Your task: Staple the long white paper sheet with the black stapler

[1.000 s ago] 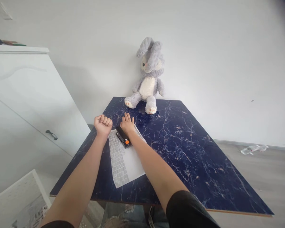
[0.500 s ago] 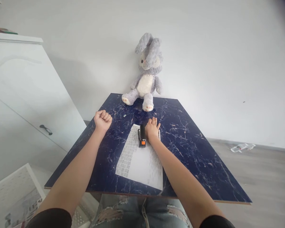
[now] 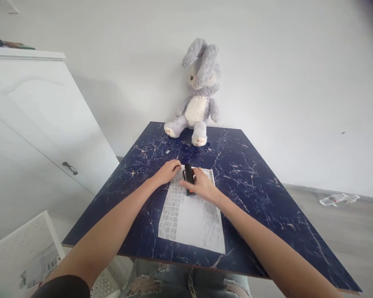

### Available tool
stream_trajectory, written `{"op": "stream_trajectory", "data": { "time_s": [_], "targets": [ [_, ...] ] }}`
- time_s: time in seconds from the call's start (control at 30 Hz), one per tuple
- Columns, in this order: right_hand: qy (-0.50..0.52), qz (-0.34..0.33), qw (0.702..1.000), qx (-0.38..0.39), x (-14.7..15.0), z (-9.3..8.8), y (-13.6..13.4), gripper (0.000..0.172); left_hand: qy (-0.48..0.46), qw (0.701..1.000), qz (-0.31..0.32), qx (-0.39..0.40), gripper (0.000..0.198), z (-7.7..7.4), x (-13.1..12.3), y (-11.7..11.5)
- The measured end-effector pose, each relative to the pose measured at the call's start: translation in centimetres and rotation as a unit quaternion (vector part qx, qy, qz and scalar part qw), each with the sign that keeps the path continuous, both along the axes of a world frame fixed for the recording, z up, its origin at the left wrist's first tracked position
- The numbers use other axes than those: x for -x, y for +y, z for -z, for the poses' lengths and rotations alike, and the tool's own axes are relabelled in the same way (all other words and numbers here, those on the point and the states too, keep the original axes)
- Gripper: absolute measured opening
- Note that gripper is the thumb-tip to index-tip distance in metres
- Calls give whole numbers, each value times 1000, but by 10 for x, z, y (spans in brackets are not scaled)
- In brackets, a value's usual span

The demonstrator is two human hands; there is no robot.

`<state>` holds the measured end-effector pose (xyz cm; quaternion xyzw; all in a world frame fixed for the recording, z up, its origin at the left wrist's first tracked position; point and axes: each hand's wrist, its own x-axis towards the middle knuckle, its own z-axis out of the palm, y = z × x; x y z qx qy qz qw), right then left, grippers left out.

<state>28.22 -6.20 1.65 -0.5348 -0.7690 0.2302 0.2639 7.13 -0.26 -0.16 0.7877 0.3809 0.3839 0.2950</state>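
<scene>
The left hand [image 3: 170, 169] rests curled at the patterned paper's [image 3: 189, 223] far-left corner, perhaps steadying it (any pinch is hidden), while the right hand [image 3: 202, 185], thumb and fingers spread, straddles the black stapler [image 3: 189, 173] lying on that paper atop the desk [image 3: 267, 198].

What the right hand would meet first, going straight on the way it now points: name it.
The black stapler, which stands on the paper within the spread of the right hand; whether hand and stapler touch is hard to tell from this view.
</scene>
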Motion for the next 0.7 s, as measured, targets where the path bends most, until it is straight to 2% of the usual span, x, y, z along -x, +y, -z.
{"op": "stream_trajectory", "data": {
  "time_s": [0.07,0.13,0.2,0.3,0.37,0.43,0.5,0.57,0.63,0.7],
  "targets": [
    [-12,-12,1000,12,-7,1,-10,34,3,1000,0,-12,13,2,0,0],
    [10,-33,999,25,-17,1,-11,32,-21,999,-33,1,13,2,-1,0],
    [65,-100,990,73,-30,-1,-5,35,-67,994,-77,34,13,2,-4,-2],
    [166,-200,948,183,-49,-6,5,46,-173,975,-87,110,23,4,-11,-4],
    [208,-223,922,238,-57,-7,10,51,-243,954,-58,166,32,8,-15,-4],
    [229,-230,909,262,-62,-7,12,54,-289,935,-48,199,37,13,-18,-2],
    [230,-235,909,257,-62,-7,12,55,-313,925,-60,207,38,16,-18,-1],
    [211,-225,925,220,-57,-4,10,54,-326,921,-66,204,37,18,-18,0],
    [161,-192,956,151,-46,0,6,51,-328,920,-56,209,34,16,-18,0],
    [96,-128,985,57,-31,7,0,42,-331,916,-46,222,29,12,-19,-2]
  ]
}}
